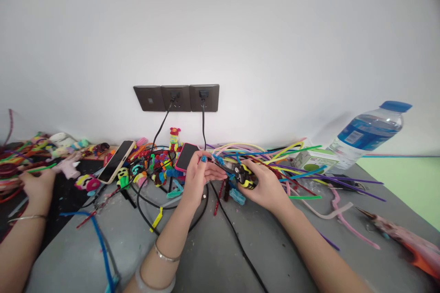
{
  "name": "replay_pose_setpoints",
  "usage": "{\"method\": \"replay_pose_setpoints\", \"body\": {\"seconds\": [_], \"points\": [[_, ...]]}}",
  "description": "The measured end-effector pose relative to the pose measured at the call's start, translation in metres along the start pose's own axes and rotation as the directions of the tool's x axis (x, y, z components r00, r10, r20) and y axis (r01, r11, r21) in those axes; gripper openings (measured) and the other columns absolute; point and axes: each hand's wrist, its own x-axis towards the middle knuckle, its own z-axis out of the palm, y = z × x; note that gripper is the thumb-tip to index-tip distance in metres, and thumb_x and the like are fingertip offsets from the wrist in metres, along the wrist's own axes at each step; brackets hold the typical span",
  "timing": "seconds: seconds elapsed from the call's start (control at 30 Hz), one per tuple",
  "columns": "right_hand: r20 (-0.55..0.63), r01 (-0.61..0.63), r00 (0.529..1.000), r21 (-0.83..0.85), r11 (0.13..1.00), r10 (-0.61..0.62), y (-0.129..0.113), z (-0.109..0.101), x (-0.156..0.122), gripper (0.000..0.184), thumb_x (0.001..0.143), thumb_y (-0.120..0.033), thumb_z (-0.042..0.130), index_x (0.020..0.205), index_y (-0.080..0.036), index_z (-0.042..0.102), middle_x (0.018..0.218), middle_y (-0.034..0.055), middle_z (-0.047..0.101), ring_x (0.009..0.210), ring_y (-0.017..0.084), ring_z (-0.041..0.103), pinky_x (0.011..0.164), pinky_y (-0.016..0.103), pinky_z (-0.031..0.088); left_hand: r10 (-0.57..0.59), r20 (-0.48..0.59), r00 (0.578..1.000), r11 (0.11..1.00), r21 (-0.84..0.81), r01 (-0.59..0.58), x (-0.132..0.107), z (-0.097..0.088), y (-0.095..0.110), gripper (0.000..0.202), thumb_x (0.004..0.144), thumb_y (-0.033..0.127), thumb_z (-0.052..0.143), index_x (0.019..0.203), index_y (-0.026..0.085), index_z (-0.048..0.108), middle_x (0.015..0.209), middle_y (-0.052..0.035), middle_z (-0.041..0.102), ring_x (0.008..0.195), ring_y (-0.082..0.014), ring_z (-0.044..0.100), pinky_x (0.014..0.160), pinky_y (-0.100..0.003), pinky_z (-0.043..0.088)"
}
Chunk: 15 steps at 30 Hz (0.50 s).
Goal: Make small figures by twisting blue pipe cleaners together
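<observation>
My right hand (264, 185) is wrapped round black-and-yellow pliers (243, 176), their dark jaws pointing left at my other hand. My left hand (201, 174) is raised just left of the jaws, thumb and fingertips closed, its blue nail showing. By its fingertips is a short blue pipe cleaner (219, 159), which it seems to pinch; the exact grip is partly hidden. Beneath the pliers, a light-blue fuzzy piece (237, 196) lies on the grey table (213, 256). Behind my right hand spreads a bundle of long coloured pipe cleaners (288, 158).
Two phones, one pale-cased (117, 161) and one pink-cased (188, 155), lie among small fuzzy figures. Black cables (237, 233) cross the table from wall sockets (176, 98). A water bottle (371, 132) and a green-white box (314, 160) stand right. Another person's hand (38, 187) is far left.
</observation>
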Motion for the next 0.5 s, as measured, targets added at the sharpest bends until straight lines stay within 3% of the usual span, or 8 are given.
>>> {"method": "replay_pose_setpoints", "body": {"seconds": [0.13,0.3,0.5], "points": [[0.024,0.021,1.000,-0.048,0.999,-0.020,0.004,-0.002,-0.001,0.042,0.070,-0.027,0.064,0.111,-0.017,0.060,0.104,0.0135,0.073,0.094,0.032,0.069,0.079,0.040,0.055,0.122,0.050,0.991,0.967,0.219,-0.130,0.002,-0.011,0.005,0.043,0.088,0.057,0.053,0.111,0.021,0.053,0.065,-0.0011,0.068,0.058,-0.0186,0.067,0.058,-0.029,0.054],[0.036,0.069,0.997,-0.103,0.992,-0.065,0.009,-0.005,-0.001,0.047,0.070,-0.030,0.064,0.114,-0.016,0.060,0.111,0.0154,0.072,0.099,0.033,0.069,0.083,0.042,0.055,0.357,0.086,0.930,0.804,0.478,-0.353,0.006,-0.022,0.009,0.022,0.088,0.036,0.059,0.101,0.020,0.066,0.072,-0.0002,0.060,0.067,-0.0127,0.058,0.060,-0.021,0.047],[0.057,0.070,0.996,-0.117,0.991,-0.063,0.011,-0.004,0.000,0.049,0.069,-0.030,0.065,0.116,-0.016,0.059,0.113,0.0162,0.071,0.102,0.034,0.068,0.085,0.044,0.054,0.361,0.114,0.925,0.790,0.490,-0.369,0.010,-0.024,0.010,0.011,0.084,0.026,0.062,0.086,0.017,0.068,0.085,-0.0045,0.064,0.076,-0.0141,0.060,0.064,-0.022,0.050]]}}
